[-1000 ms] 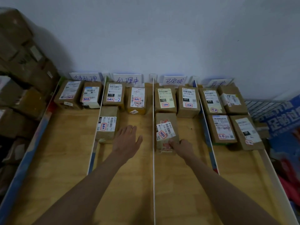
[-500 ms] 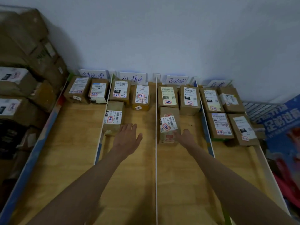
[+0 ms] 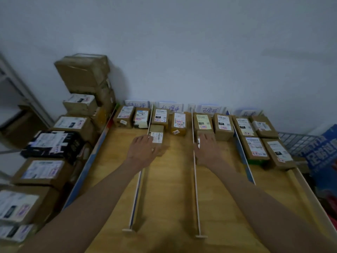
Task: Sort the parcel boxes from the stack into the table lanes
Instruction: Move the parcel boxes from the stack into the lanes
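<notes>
1. On the wooden counter (image 3: pixel 113 172), thin white dividers (image 3: pixel 194 170) make four lanes.
2. Left hand (image 3: pixel 144 149) reaches out with flat, spread fingers and holds nothing, right by a small box (image 3: pixel 156 136) in the second lane.
3. Right hand (image 3: pixel 207 148) lies flat, fingers straight, over a box (image 3: pixel 202 133) in the third lane.
4. Beside the counter, on the left, sits the stack of boxes (image 3: pixel 60 136).

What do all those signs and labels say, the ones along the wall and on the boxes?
"待处理": first lane sign, blurred.
"处理中": second lane sign.
"已完成": third lane sign.
Fourth lane sign: too blurred to read.
Blue banner at right: large white characters, blurred.
Parcel box labels and red handwritten stickers: too small to read.
</notes>
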`<state>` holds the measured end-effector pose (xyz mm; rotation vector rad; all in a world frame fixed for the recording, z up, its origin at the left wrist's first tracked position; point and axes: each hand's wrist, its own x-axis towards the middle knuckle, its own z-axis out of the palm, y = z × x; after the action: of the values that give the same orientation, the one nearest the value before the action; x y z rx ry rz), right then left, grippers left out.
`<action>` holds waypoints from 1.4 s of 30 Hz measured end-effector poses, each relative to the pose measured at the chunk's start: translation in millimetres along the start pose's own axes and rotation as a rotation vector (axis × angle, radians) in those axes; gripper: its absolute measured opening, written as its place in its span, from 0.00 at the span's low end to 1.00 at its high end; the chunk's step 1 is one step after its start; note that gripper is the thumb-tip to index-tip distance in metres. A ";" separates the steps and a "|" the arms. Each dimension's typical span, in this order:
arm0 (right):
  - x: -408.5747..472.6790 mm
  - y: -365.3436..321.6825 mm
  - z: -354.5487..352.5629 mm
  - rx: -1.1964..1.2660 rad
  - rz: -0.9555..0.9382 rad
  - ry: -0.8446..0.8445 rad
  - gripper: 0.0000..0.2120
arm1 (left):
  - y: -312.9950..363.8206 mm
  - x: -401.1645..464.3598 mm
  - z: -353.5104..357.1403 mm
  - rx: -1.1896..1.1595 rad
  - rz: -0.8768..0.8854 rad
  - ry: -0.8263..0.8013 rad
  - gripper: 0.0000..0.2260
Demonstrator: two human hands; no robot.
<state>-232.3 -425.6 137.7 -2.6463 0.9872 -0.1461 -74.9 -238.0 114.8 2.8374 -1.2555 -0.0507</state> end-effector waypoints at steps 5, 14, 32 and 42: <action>-45.1 -71.1 21.9 -0.068 -0.142 -0.026 0.20 | -59.1 -74.1 -10.3 0.006 -0.085 -0.010 0.24; -63.0 -189.3 41.6 -0.040 -0.273 -0.064 0.21 | -185.2 -142.0 -43.6 -0.040 -0.324 0.088 0.23; -1.7 -421.8 168.9 0.165 -0.139 -0.232 0.21 | -455.5 -106.7 -10.1 -0.111 -0.421 0.039 0.23; 29.1 -478.3 222.4 0.582 0.205 -0.438 0.16 | -499.8 -58.2 25.8 -0.407 -0.510 -0.125 0.23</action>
<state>131.8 -47.0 81.7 -1.9245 0.8879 0.1657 254.1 140.4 65.7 2.7268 -0.4306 -0.4465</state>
